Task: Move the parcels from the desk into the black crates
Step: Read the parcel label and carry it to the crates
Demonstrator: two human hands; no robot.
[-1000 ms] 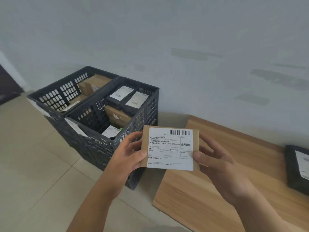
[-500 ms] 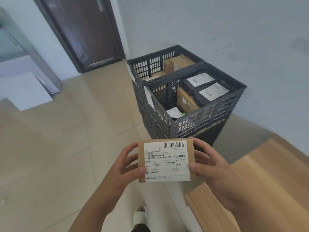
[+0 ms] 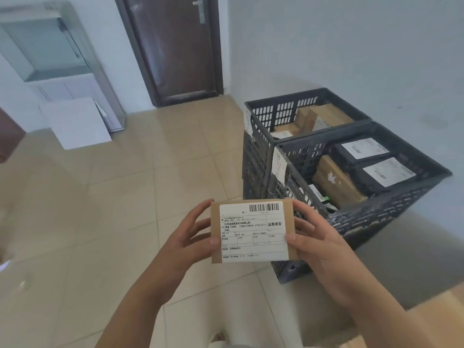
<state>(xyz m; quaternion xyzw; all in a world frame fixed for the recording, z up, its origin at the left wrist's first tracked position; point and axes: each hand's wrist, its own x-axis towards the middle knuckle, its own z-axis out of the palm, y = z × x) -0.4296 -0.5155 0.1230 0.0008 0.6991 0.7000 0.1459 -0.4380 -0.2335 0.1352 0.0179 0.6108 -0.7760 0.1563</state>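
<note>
I hold a small brown cardboard parcel with a white shipping label facing me, level in front of my chest. My left hand grips its left edge and my right hand grips its right edge. Just beyond and to the right stand two black slatted crates on the floor. The near crate holds black parcels with white labels and a brown box. The far crate holds several brown boxes. The parcel hangs in front of the near crate's left corner, not over its opening.
A corner of the wooden desk shows at the bottom right. A dark brown door stands at the back. White panels lean by a glass cabinet at the left. Beige tiled floor spreads to the left of the crates.
My view has swung left, away from the desk, so the crates now sit at the right and the door appears. Both hands keep the same hold on the parcel.
</note>
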